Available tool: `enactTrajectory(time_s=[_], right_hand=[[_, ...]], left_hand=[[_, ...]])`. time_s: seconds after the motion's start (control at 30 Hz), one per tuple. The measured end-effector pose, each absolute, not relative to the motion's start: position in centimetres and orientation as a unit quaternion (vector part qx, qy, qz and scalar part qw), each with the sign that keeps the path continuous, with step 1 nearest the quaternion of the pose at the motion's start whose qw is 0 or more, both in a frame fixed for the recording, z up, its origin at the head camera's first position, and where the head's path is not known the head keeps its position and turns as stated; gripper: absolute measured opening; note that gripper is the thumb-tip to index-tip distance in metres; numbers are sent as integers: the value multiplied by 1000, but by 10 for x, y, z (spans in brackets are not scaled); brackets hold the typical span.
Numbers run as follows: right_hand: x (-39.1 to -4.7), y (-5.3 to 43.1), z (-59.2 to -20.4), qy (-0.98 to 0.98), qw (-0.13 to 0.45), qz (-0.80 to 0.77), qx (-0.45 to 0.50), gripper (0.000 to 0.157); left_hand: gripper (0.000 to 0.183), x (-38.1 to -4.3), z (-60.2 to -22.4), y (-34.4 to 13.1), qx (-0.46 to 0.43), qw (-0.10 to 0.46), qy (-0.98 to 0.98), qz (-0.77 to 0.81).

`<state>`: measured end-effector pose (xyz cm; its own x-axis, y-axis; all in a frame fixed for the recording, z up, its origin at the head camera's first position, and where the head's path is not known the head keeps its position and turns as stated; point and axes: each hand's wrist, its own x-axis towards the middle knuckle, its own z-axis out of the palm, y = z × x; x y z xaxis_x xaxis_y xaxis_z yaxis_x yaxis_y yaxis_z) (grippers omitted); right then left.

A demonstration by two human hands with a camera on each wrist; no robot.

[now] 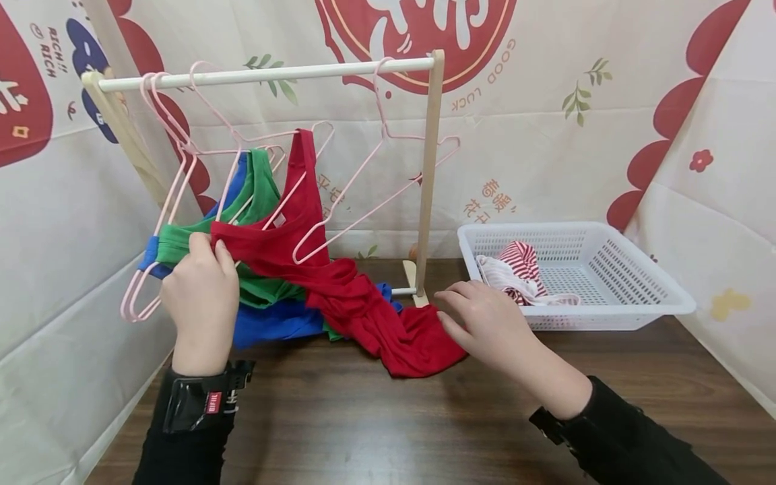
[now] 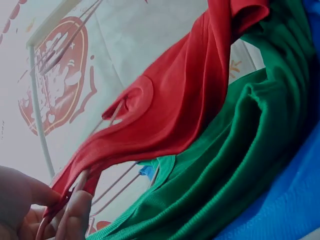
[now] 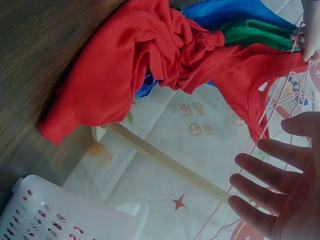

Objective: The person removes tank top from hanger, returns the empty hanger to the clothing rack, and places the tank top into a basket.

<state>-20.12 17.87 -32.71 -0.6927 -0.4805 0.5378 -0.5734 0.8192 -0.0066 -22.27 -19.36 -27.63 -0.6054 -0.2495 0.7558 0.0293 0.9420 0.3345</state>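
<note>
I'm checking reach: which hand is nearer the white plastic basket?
Right: the right hand is just front-left of the basket; the left hand, farther left, pinches the red cloth top.

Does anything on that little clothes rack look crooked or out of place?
Yes: the red top slants, one strap pinched by the left hand, its lower part bunched on the table rather than hanging straight. I see no damage.

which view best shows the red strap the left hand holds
The left wrist view: the red strap is close up, pinched by the left hand. The head view shows its end partly behind that hand; the right wrist view shows it small, near the upper right edge.
</note>
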Motion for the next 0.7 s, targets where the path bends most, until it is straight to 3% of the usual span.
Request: enactTrajectory(time_s=[0.33,0.7], right_hand=[[-204,178,-322,-919,260,86,284,30],[-203,182,-319,-917,275,97,273,29]], left_hand=[[35,-224,-274,-191,21,474,-864,-167],[29,-217,-271,-196,-38,472,-867,-156]])
